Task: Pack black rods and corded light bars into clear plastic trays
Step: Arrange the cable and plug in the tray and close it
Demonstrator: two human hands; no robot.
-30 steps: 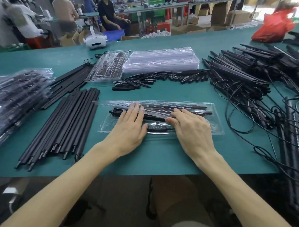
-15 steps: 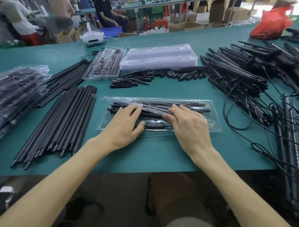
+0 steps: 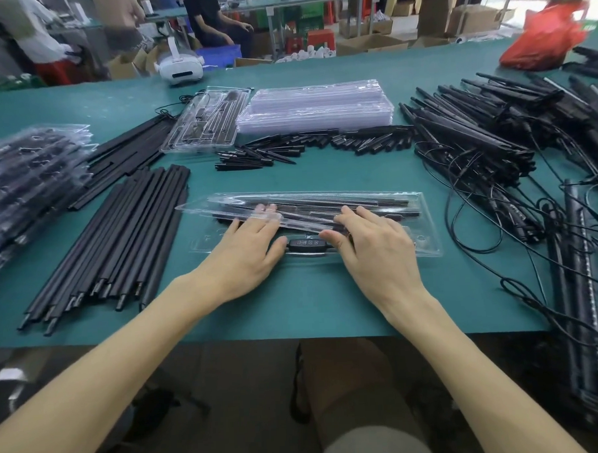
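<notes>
Both hands lie flat on a half-closed clear plastic tray at the near middle of the table.

The left hand (image 3: 247, 254) lies with straight fingers close together, their tips showing through the tray's tilted clear lid (image 3: 221, 211). The right hand (image 3: 377, 247) rests on the clear plastic tray (image 3: 426, 234) with fingers loosely spread and barely bent, holding nothing. Between the two thumbs sits a black button controller (image 3: 305, 242) in the tray's near pocket; black bars lie lengthwise in the far channels. A bundle of black rods (image 3: 120, 241) lies left of the tray, and a tangle of corded light bars (image 3: 475, 140) lies right. Farther back are short black pieces (image 3: 321, 144) and a stack of empty trays (image 3: 316, 105); packed trays (image 3: 24, 176) are piled at far left on the green table (image 3: 311, 301).
</notes>
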